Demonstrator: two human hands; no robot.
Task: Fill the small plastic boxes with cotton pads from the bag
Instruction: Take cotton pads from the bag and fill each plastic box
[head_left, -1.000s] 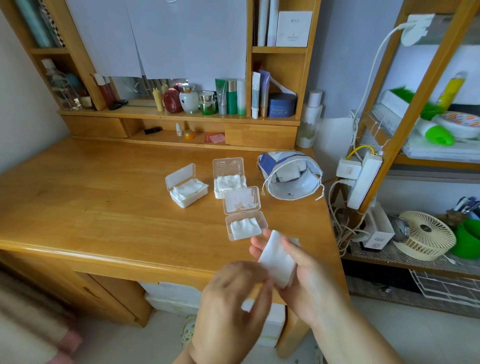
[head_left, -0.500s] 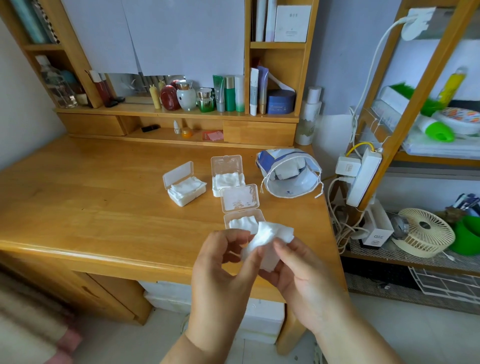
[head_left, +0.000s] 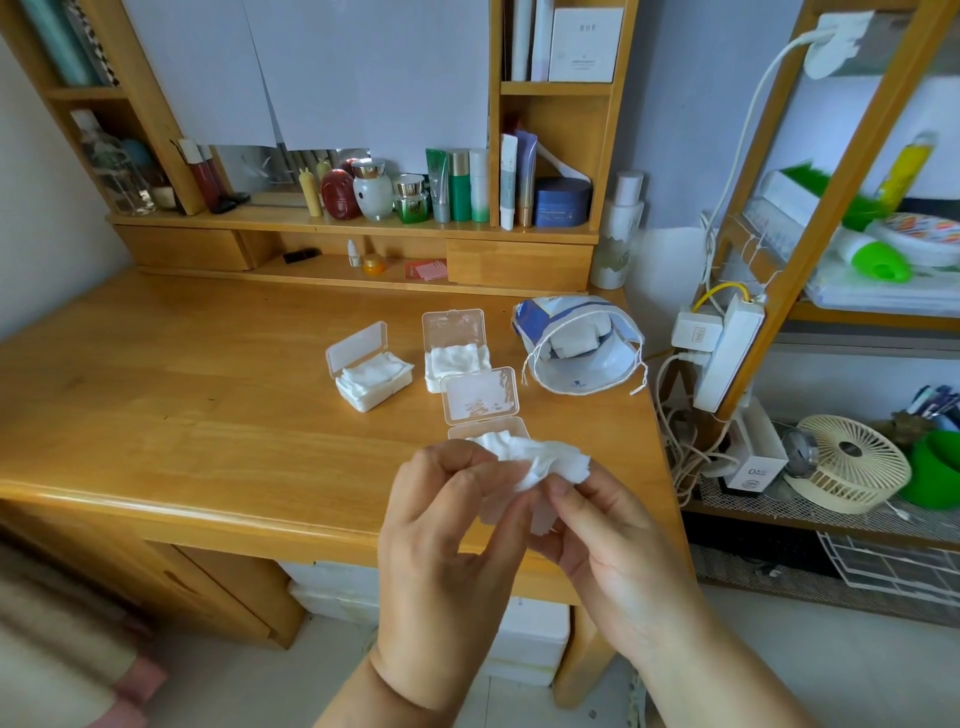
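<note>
Head view: Left hand (head_left: 441, 540) and right hand (head_left: 613, 540) meet above the near edge of the wooden tabletop (head_left: 182, 415). The fingers (head_left: 566, 491) of both hands pinch a small bunch of white square cotton pads (head_left: 545, 465), partly fanned apart. Directly beyond lies a clear plastic box with open lid (head_left: 480, 402), pads inside, its base partly hidden. Two further open white plastic boxes (head_left: 371, 371), (head_left: 456, 353), stand behind, both filled. The blue-and-white drawstring bag (head_left: 576, 348) lies open to their right, pads visible inside.
</note>
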